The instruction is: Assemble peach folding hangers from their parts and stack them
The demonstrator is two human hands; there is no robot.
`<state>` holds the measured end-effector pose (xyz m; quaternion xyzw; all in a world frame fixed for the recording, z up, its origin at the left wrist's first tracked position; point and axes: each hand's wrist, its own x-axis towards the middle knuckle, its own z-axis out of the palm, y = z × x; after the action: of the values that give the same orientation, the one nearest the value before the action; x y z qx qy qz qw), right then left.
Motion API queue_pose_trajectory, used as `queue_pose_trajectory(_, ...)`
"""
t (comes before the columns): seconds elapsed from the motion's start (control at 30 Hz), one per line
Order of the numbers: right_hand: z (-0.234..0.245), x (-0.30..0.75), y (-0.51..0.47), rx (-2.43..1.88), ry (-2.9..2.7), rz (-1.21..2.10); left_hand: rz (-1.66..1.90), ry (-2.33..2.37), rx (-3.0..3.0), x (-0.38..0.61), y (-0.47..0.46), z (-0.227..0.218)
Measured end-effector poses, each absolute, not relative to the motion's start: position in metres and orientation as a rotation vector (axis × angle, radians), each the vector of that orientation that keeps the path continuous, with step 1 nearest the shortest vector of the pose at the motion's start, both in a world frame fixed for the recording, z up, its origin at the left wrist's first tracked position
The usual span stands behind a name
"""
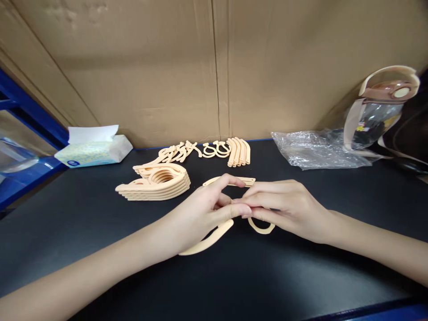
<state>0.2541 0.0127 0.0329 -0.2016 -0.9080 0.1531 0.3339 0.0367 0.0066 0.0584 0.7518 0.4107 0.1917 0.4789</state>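
My left hand [203,211] is closed in a pinch around a beige curved plastic hanger arm [212,238], whose lower part shows under the palm. Opposite it, my right hand [294,203] pinches a beige ring-shaped hook piece [262,230]; its loop hangs below the fingers. Both hands' fingertips meet over the middle of the table, and they hide where the two pieces come together. Just behind the fingers lies another beige curved arm [248,181], partly covered by my left hand.
A stack of beige folded hangers [160,185] stands at left. Behind it lie small beige pieces [180,152], hook rings [216,150] and several curved arms [239,152]. A tissue pack [96,149], clear plastic bag [317,149] and bottle [377,116] stand along the cardboard wall [150,71].
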Motion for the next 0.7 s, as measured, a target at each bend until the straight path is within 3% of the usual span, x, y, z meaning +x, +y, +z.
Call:
queue_pose_trajectory(0.17,0.030,0.254,0.016,-0.561,-2.330,0.292,0.497,1.116,1.857,0.018,0.002,0.058)
queue_pose_trajectory(0.37,0.027,0.253,0.018,-0.583,-2.333,0.109,0.595,1.146,2.321,-0.014,0.003,0.044)
queue_pose_trajectory(0.57,0.025,0.255,0.021,-0.464,-2.453,-0.224,0.446,1.084,2.645,-0.031,0.000,0.039)
queue_pose_trajectory(0.7,0.023,0.254,0.022,-0.414,-2.465,-0.264,0.397,1.033,2.857,-0.030,-0.002,0.038)
